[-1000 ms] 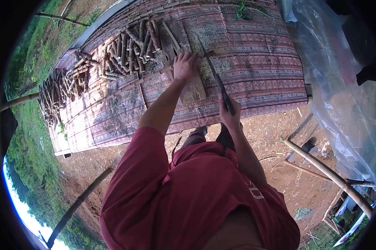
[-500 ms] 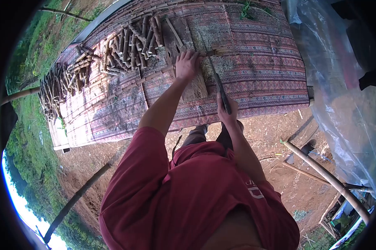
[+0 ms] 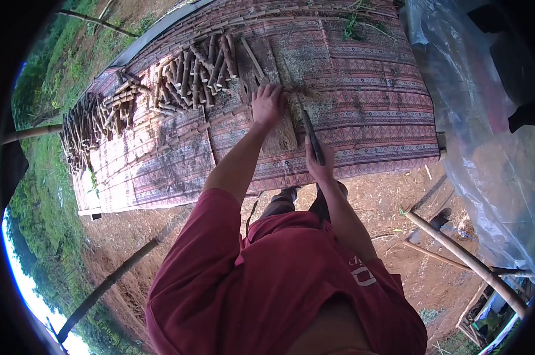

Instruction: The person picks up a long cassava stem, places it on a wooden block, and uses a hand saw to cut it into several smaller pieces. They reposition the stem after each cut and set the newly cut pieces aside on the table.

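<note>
My left hand [image 3: 268, 106] is closed on a long thin stem [image 3: 223, 119], pressing it against a worn wooden board [image 3: 284, 139]. To its right, my right hand [image 3: 320, 161] is wrapped round the dark handle of a saw [image 3: 310, 130], whose thin blade points away from me across the stem near the board's right edge. The blade is partly blurred. A narrow stick [image 3: 253, 57] lies on the far part of the board. Left of the board, many short cut stems [image 3: 187, 77] are heaped on the patterned cloth [image 3: 374, 133].
More cut stems [image 3: 78, 139] lie at the table's left end. Long stalks [image 3: 267, 16] run along the far edge, with green leaves [image 3: 351, 28] at their right. Clear plastic sheeting [image 3: 466, 136] hangs at the right. A bamboo pole [image 3: 466, 260] slants at the lower right.
My right hand and the saw have shifted slightly toward me and to the left. My left hand keeps its hold on the stem. The whole view has moved a little.
</note>
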The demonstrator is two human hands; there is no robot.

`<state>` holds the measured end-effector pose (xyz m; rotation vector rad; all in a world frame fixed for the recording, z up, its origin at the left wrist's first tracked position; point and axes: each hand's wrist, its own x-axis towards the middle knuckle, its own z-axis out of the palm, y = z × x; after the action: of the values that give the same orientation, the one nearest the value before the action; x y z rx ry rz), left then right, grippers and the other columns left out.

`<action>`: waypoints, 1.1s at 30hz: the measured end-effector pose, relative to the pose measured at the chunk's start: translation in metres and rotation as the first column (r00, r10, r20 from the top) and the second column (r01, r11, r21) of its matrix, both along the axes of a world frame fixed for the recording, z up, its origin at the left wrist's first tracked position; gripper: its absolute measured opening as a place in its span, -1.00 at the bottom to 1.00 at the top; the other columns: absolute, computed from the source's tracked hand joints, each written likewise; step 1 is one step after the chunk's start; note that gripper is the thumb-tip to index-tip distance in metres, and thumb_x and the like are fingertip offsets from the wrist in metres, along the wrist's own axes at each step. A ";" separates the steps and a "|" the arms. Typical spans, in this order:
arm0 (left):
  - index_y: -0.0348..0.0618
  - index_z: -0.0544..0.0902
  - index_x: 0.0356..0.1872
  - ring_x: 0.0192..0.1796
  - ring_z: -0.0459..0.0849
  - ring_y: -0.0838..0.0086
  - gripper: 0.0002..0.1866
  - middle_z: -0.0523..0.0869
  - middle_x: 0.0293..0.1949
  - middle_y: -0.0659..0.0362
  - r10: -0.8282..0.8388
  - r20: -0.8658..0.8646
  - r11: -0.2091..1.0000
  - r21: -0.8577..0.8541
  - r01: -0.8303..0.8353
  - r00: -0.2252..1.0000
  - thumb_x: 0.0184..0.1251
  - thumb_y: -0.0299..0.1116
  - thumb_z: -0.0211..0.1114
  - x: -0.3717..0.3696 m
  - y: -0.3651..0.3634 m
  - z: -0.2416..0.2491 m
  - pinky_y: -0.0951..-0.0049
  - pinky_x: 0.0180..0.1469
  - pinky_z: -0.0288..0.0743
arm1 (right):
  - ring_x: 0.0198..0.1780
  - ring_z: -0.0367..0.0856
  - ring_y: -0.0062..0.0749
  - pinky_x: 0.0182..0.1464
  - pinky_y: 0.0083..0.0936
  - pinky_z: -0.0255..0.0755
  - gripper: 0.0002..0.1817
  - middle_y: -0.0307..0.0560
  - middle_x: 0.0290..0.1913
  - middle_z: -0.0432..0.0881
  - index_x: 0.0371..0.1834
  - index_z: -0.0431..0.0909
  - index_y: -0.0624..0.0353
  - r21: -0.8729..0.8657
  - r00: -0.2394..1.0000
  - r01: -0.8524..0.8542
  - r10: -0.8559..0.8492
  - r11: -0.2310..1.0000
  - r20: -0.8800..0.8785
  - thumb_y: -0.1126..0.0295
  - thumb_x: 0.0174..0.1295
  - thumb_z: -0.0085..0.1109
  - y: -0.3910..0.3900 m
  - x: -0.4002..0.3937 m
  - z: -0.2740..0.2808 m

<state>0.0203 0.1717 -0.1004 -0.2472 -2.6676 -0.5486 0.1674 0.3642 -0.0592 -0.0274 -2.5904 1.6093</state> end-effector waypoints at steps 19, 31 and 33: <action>0.10 0.71 0.13 0.40 0.36 0.21 -0.59 0.53 0.25 0.24 -0.153 0.143 0.948 -0.257 0.186 0.978 0.36 0.01 0.37 -0.008 0.039 0.031 -0.21 0.39 0.11 | -0.61 0.35 -0.66 -0.58 -0.47 0.20 -0.64 -0.25 -0.67 0.43 -0.46 0.53 0.27 -0.099 0.971 0.236 -0.238 0.967 -0.016 0.30 0.53 0.15 0.068 0.062 0.005; 0.14 0.65 0.31 0.41 0.46 0.10 -0.27 0.69 0.26 0.18 0.039 0.548 0.993 0.074 -0.095 0.836 0.18 0.29 0.44 -0.102 0.054 0.128 -0.19 0.48 0.00 | -0.63 0.53 -0.52 -0.57 -0.41 0.33 -0.63 -0.12 -0.69 0.47 -0.48 0.52 0.29 -0.126 0.967 0.255 -0.257 0.959 0.001 0.30 0.51 0.19 0.082 0.048 0.022; 0.13 0.49 0.47 0.46 0.43 0.06 -0.12 0.63 0.35 0.12 0.153 0.448 0.934 0.225 -0.277 0.881 0.17 0.33 0.43 -0.124 0.049 0.141 -0.19 0.52 -0.01 | -0.63 0.54 -0.50 -0.57 -0.41 0.33 -0.64 -0.12 -0.68 0.48 -0.46 0.52 0.29 -0.116 0.967 0.252 -0.254 0.961 -0.003 0.31 0.51 0.19 0.084 0.046 0.021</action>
<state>-0.1038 0.2209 0.0410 0.2901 -2.9198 -0.9961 0.2134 0.4485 -0.0379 -0.3360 -2.3617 1.6513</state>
